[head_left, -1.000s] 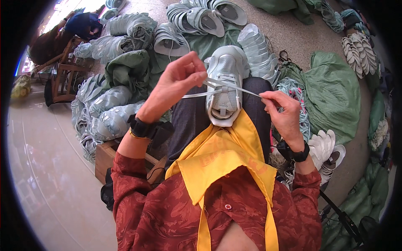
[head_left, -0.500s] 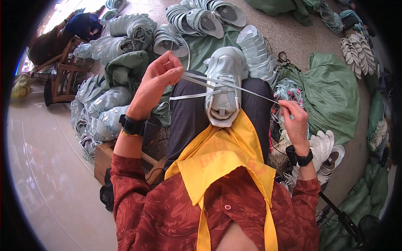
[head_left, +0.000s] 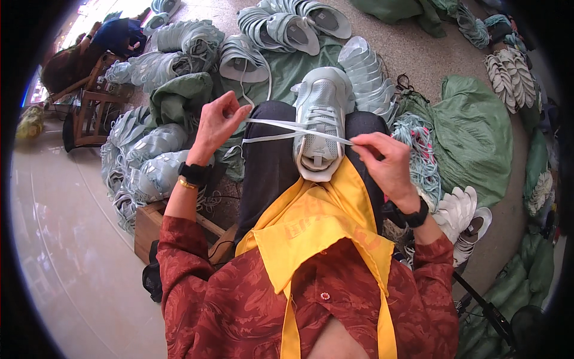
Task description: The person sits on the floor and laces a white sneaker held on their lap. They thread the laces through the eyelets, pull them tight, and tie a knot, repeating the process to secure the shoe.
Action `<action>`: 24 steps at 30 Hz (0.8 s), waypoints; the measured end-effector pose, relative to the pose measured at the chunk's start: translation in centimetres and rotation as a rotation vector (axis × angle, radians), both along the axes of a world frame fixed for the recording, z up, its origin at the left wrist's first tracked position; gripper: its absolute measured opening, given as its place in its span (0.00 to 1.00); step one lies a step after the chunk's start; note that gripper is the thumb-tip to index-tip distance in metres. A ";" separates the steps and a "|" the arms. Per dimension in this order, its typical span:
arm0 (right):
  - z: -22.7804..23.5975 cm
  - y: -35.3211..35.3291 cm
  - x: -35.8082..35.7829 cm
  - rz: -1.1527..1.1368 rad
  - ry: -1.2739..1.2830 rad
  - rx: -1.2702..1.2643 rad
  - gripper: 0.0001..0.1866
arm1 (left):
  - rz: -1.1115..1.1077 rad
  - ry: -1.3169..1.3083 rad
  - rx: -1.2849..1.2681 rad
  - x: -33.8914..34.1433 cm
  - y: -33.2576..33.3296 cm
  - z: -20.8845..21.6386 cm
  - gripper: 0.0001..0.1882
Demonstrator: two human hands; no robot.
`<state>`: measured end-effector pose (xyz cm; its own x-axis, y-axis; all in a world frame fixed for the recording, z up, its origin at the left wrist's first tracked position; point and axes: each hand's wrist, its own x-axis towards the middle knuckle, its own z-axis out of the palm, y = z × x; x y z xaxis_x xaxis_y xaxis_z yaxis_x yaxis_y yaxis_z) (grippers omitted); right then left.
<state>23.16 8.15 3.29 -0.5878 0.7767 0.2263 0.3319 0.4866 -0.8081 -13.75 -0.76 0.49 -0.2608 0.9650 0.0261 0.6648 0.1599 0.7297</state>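
A pale grey-green shoe upper (head_left: 324, 91) lies across my thighs, its toe pointing away from me and its heel opening toward me. A flat, pale shoelace (head_left: 274, 123) is threaded through its eyelets. To the left of the upper, my left hand (head_left: 216, 124) pinches one part of the lace between thumb and forefinger. My right hand (head_left: 387, 163), close to the right side of the upper, pinches the lace too. Between the hands the lace stretches across the tongue. Another length runs out to the left over my thigh, its end hanging loose.
Stacked shoe uppers (head_left: 149, 143) lie on the left, with more stacks (head_left: 278, 30) beyond my knees. Loose laces (head_left: 418, 143) hang in a bundle at the right, beside a green sack (head_left: 475, 140). A wooden stool (head_left: 146, 230) stands by my left elbow; white shoe parts (head_left: 457, 212) lie at the right.
My right hand has moved left and inward, close to the upper, and its lace span is shorter. My left hand has dropped slightly toward me and left. The upper stays in place.
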 end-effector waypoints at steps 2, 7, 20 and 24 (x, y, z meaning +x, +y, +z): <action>-0.4 0.3 -1.5 0.073 0.015 0.001 0.07 | 0.049 0.027 -0.075 -0.1 -0.2 -0.7 0.16; 0.0 0.5 -3.5 0.124 -0.013 -0.004 0.06 | -0.011 0.182 0.197 2.3 0.1 -0.1 0.11; -0.6 0.0 -3.8 0.170 0.002 0.054 0.09 | -0.411 -0.305 0.035 11.7 0.9 2.7 0.06; -1.1 0.1 -3.9 0.137 -0.004 -0.004 0.09 | -0.287 -0.259 0.079 12.1 0.4 1.3 0.05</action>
